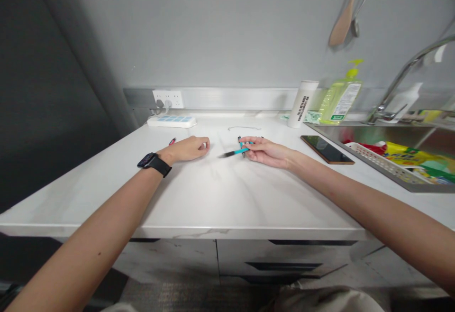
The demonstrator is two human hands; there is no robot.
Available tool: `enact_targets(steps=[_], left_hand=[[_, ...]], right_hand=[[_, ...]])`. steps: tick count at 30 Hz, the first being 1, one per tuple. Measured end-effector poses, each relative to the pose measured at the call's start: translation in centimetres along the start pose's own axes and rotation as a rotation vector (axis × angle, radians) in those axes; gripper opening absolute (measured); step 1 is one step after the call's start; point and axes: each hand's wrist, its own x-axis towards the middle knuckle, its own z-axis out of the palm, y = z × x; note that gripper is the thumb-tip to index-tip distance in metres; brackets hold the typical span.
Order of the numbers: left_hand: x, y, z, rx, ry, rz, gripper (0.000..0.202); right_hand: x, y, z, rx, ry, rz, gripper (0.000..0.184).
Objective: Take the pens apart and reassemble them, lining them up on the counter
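My right hand (266,151) rests on the white countertop (213,193) with its fingers pinched round a blue pen (234,152) whose dark tip points left. A second dark pen (241,142) lies just behind those fingers. My left hand (190,148) lies on the counter to the left, fingers curled loosely with nothing visible in them. It wears a black smartwatch (153,162) at the wrist. A small pink-tipped pen (172,141) lies just behind the left wrist.
A dark phone (327,149) lies near the sink (391,160), which holds a white rack and coloured packages. A white bottle (302,103), green soap dispenser (341,96), faucet (405,79), power strip (172,121) and thin wire (244,128) stand along the back wall.
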Motion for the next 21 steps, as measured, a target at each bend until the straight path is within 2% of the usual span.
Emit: enact_targets(steps=[11,15,19,21], left_hand=[[0.10,-0.09,-0.01,-0.007,-0.005,0.003,0.031],[0.13,-0.14,-0.03,0.004,-0.001,0.003,0.030],[0.22,-0.28,-0.01,0.006,0.005,0.008,0.030],[0.29,-0.36,-0.01,0.003,0.005,0.005,0.030]], right_hand=[[-0.25,-0.19,0.10,0.028,-0.047,0.044,0.026],[-0.22,-0.08,-0.13,0.013,-0.034,0.029,0.035],[-0.26,-0.02,-0.24,0.004,-0.055,0.028,0.030],[-0.34,-0.05,-0.17,-0.005,-0.043,0.028,0.034]])
